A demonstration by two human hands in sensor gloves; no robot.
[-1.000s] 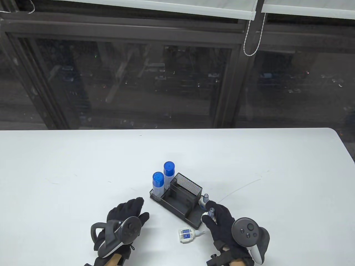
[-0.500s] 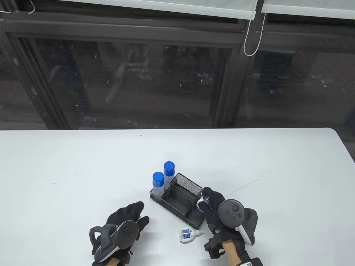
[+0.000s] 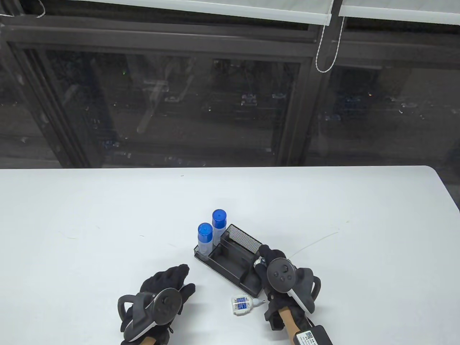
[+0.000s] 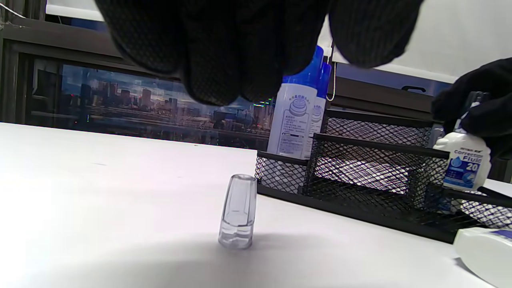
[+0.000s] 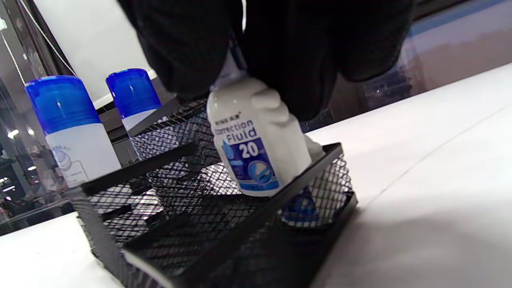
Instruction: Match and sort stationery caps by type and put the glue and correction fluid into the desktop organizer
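Note:
A black mesh organizer (image 3: 237, 240) stands mid-table with two blue-capped glue bottles (image 3: 205, 233) upright at its left end. My right hand (image 3: 261, 256) grips a white correction fluid bottle (image 5: 256, 156) by its top, its base just inside the organizer's (image 5: 224, 224) right-hand compartment. A second white bottle shows partly behind it; I cannot tell if it stands inside. Another correction fluid bottle (image 3: 241, 304) lies uncapped in front of the organizer. My left hand (image 3: 179, 278) rests open on the table, holding nothing. A clear cap (image 4: 238, 218) stands on the table under its fingers (image 4: 224, 60).
The white table (image 3: 90, 215) runs wide to the left, right and back. A dark window wall stands behind its far edge. The lying bottle (image 4: 484, 256) is close to the organizer's front edge (image 4: 360, 216).
My right hand has carried the correction fluid bottle forward and left, from beside the organizer to over its right end. The left hand has barely shifted.

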